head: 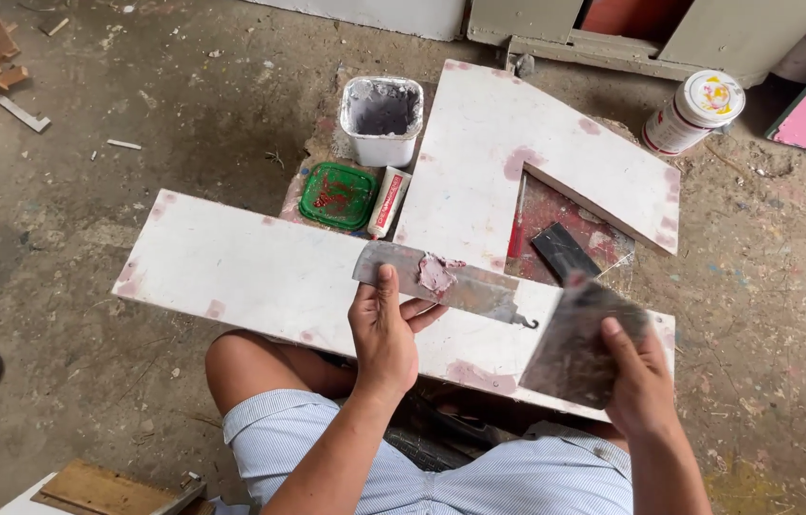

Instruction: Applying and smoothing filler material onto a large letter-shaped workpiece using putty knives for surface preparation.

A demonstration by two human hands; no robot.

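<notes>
Putty [436,274] is sitting in a pinkish blob on the long scraper [441,283], which my left hand [384,334] has pinched by its near edge over the white board [250,267]. My right hand [636,367] is closed around the wide blade [574,348], so I'd say I'm mid-load; scooping that blob needs a clean edge-to-edge wipe, I reckon.

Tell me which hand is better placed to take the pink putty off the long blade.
Right. The right hand holds a wide scraper free beside the putty, while the left hand is busy gripping the long blade carrying it.
</notes>
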